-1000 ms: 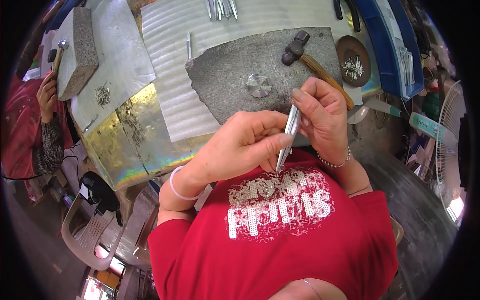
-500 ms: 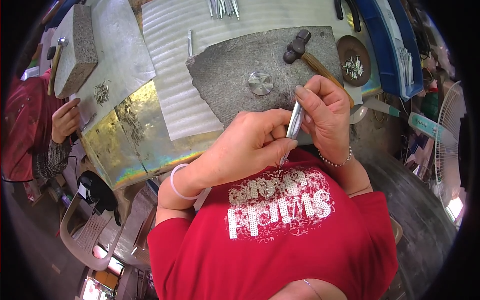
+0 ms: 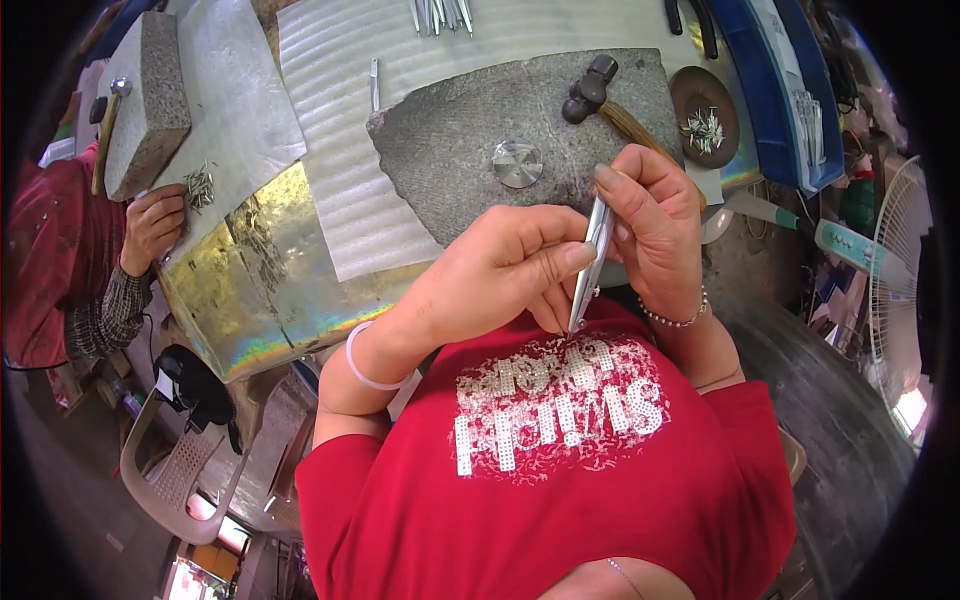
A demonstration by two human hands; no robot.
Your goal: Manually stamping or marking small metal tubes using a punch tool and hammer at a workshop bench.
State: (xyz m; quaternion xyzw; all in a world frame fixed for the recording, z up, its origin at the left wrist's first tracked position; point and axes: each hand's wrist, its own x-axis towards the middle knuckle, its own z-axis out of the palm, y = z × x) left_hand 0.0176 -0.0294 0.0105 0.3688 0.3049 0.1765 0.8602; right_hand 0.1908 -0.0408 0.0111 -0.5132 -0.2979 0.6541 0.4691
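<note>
In front of my chest, both hands hold a slim silver metal piece (image 3: pixel 590 270) that narrows toward its lower end. Small pin-like studs stick out from its side near that end; its exact kind I cannot make out. My left hand (image 3: pixel 520 262) pinches its middle between thumb and fingers. With thumb and fingertips, my right hand (image 3: pixel 655 225) grips the upper end. Just beyond lies a grey stone slab (image 3: pixel 440 140), which bears a shiny round metal disc (image 3: pixel 518 163) and a ball-peen hammer (image 3: pixel 592 92) with a wooden handle.
A brown round dish (image 3: pixel 705 118) holds small metal pins right of the slab. Behind are slim silver pieces (image 3: pixel 440 15); a blue bin (image 3: pixel 800 100) stands far right, near a fan (image 3: pixel 895 255). At left, a co-worker's hand (image 3: pixel 155 228) is beside a pin pile (image 3: pixel 200 187) and stone block (image 3: pixel 150 105).
The silver piece has turned more upright, showing its studs, and my left fingers have shifted along it. The co-worker's hand has moved right, up to the pin pile.
</note>
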